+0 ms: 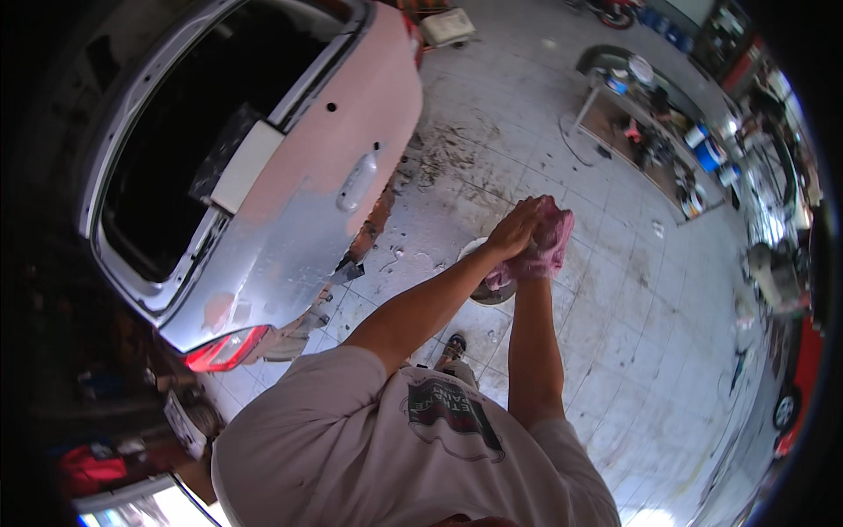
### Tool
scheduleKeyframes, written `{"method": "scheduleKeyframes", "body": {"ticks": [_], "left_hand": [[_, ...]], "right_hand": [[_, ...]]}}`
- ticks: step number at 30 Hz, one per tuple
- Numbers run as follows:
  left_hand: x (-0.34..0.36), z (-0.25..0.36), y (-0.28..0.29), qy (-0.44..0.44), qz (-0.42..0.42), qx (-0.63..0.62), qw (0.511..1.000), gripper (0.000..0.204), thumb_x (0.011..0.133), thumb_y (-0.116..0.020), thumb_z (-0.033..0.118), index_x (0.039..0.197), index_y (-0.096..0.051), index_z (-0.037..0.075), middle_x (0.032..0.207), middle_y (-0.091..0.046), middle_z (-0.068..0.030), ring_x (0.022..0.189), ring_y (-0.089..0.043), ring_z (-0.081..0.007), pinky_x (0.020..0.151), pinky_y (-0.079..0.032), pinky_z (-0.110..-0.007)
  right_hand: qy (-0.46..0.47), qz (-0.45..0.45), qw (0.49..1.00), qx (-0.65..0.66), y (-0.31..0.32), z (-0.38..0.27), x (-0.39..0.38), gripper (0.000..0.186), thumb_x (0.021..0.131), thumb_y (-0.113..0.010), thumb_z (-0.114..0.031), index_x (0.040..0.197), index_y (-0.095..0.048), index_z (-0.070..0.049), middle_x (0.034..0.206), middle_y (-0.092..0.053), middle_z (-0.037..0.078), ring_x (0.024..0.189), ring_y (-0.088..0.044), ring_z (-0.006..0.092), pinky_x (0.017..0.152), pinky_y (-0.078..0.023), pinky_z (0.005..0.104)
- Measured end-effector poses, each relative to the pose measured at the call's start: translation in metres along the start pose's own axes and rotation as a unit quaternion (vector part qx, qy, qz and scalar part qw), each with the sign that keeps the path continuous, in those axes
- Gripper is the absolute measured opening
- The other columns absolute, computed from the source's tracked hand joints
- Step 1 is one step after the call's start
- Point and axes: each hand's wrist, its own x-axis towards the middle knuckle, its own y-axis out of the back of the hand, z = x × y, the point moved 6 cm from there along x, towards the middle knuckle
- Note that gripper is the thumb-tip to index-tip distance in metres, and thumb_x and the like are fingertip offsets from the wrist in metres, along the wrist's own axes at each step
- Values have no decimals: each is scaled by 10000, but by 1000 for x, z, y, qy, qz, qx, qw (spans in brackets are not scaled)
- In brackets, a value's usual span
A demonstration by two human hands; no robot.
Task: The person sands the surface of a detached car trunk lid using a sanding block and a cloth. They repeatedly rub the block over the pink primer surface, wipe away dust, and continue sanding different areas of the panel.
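Observation:
Both my arms reach forward over the floor, and a wet-looking pink cloth (555, 250) is bunched between my hands. My left hand (516, 227) is closed on the cloth from the left, fingers pressed over its top. My right hand (532, 274) is wrapped in the cloth, which hides most of its fingers. Below the cloth stands a round, pale-rimmed bucket (465, 252), partly covered by my left forearm. To the left is a car tailgate (299, 202) with pinkish and bare grey patches and a recessed handle area (357, 183).
A red tail lamp (226, 350) sits at the car's near corner. A low work table (632, 123) at the far right carries tins and tools. Wet streaks and dirt mark the tiled floor (615, 290). A red car (797, 386) stands at the right edge.

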Motion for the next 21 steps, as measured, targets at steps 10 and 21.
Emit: {"method": "scheduleKeyframes", "body": {"ticks": [10,21], "left_hand": [[-3,-34,28,-31,7,246,969,453,1113,-468,293,1420,-586,-18,1524,-555,-269,1452,-488,-433,1245,-381,-463],[0,-11,31,88,8,69,994,399,1108,-491,203,1435,-610,6,1529,-597,-208,1491,-498,-343,1276,-345,-463]], "right_hand": [[-38,-43,997,45,-79,19,-39,436,1066,-545,-563,984,-630,-143,983,-653,25,926,-637,216,885,-538,372],[69,-102,978,-166,6,18,-15,397,1136,-466,-468,1205,-616,-107,1230,-651,82,1162,-617,234,1077,-480,365]]}}
